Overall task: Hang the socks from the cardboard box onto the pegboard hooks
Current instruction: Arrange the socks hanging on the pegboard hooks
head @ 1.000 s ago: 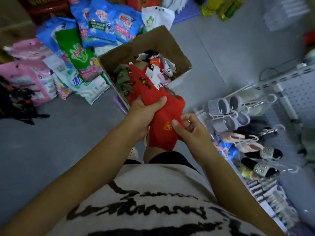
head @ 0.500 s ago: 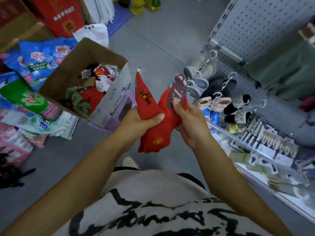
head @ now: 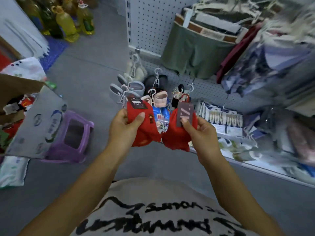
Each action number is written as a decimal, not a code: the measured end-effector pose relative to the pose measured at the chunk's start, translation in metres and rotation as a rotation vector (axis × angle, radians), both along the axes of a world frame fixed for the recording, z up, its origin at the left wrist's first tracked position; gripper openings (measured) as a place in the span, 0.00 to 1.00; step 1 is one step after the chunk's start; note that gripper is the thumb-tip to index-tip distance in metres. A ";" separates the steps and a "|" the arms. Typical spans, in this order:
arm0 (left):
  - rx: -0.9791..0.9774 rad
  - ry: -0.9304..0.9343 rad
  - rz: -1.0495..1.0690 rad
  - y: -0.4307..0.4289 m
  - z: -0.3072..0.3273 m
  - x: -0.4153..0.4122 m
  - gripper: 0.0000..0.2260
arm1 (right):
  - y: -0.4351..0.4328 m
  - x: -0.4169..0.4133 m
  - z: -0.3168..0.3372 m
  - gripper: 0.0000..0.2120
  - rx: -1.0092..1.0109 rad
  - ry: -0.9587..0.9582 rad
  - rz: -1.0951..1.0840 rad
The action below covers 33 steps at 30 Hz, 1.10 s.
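My left hand (head: 124,126) grips one pair of red socks (head: 144,132) with a dark label at its top. My right hand (head: 199,132) pinches a second pair of red socks (head: 175,138) by its grey card tag (head: 185,114). Both pairs are held apart in front of the grey pegboard (head: 153,19). The cardboard box (head: 30,120) with more socks inside stands at the left edge, partly cut off.
Slippers on plastic hangers (head: 136,89) hang low on the pegboard. Green underwear (head: 194,51) and other clothing hang to the right. A shelf of small packaged goods (head: 226,120) runs below. A purple stool (head: 71,137) sits by the box; oil bottles (head: 68,23) stand far left.
The view has swung right toward the pegboard. The red socks, bunched together between both hands before, are now separated into two pairs, one in each hand.
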<state>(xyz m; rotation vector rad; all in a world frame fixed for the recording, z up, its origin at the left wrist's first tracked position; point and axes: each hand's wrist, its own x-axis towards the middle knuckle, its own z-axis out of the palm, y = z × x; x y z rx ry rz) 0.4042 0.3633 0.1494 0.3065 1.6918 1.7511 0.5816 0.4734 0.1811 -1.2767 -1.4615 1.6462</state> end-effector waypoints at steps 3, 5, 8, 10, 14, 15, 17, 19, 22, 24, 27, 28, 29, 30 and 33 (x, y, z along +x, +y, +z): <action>0.035 0.005 -0.042 0.023 0.005 0.035 0.12 | 0.015 0.037 0.005 0.06 0.032 -0.035 -0.021; 0.062 -0.018 -0.074 0.036 0.010 0.055 0.14 | 0.023 0.057 0.009 0.06 0.021 -0.022 -0.028; 0.145 -0.037 -0.194 0.049 0.021 0.079 0.09 | 0.031 0.081 0.016 0.04 0.073 -0.045 -0.024; 0.179 -0.051 -0.249 0.054 0.027 0.092 0.08 | 0.033 0.091 0.020 0.03 0.106 -0.023 -0.043; 0.100 0.040 -0.208 0.059 0.039 0.103 0.06 | 0.031 0.101 0.025 0.03 0.182 0.014 -0.090; 0.064 0.067 -0.197 0.061 0.042 0.104 0.05 | 0.030 0.102 0.027 0.03 0.212 0.016 -0.094; 0.018 0.082 -0.218 0.065 0.051 0.109 0.04 | 0.028 0.101 0.031 0.04 0.262 0.027 -0.089; 0.063 -0.026 -0.302 0.071 0.060 0.115 0.05 | 0.026 0.100 0.034 0.05 0.304 0.037 -0.065; 0.211 -0.289 -0.459 0.078 0.070 0.124 0.11 | 0.024 0.100 0.034 0.04 0.302 0.043 -0.052; 0.241 -0.331 -0.548 0.079 0.070 0.124 0.12 | 0.023 0.102 0.033 0.05 0.288 0.053 -0.067; 0.261 -0.341 -0.653 0.075 0.068 0.121 0.12 | 0.021 0.102 0.030 0.05 0.258 0.076 -0.069; 0.255 -0.331 -0.654 0.074 0.068 0.119 0.12 | 0.020 0.102 0.029 0.05 0.253 0.077 -0.063; 0.240 -0.309 -0.640 0.074 0.067 0.118 0.12 | 0.020 0.100 0.029 0.05 0.252 0.078 -0.056; 0.222 -0.277 -0.614 0.074 0.067 0.117 0.12 | 0.019 0.099 0.029 0.05 0.249 0.079 -0.050; 0.188 -0.215 -0.486 0.078 0.069 0.115 0.14 | 0.021 0.095 0.031 0.05 0.220 0.080 -0.062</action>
